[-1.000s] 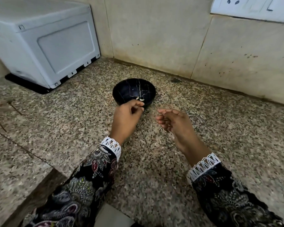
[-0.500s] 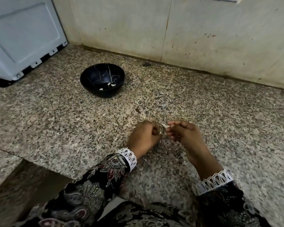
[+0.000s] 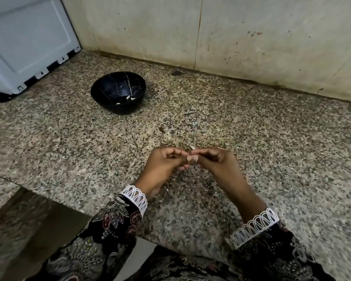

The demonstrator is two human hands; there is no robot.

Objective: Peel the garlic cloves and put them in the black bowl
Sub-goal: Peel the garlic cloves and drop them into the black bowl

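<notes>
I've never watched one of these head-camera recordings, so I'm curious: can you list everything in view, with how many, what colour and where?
black bowl: one, black with pale veins, on the counter, far left of the hands
peeled cloves: about three, pale, inside the bowl
garlic clove: one, pale, pinched between both hands
counter: one, speckled granite, underneath everything
appliance: one, white, back left corner
wall: beige, stained, behind the counter
sleeves: two, dark floral, white lace cuffs
left hand: fingers curled, at the clove
right hand: fingers curled, at the clove
</notes>
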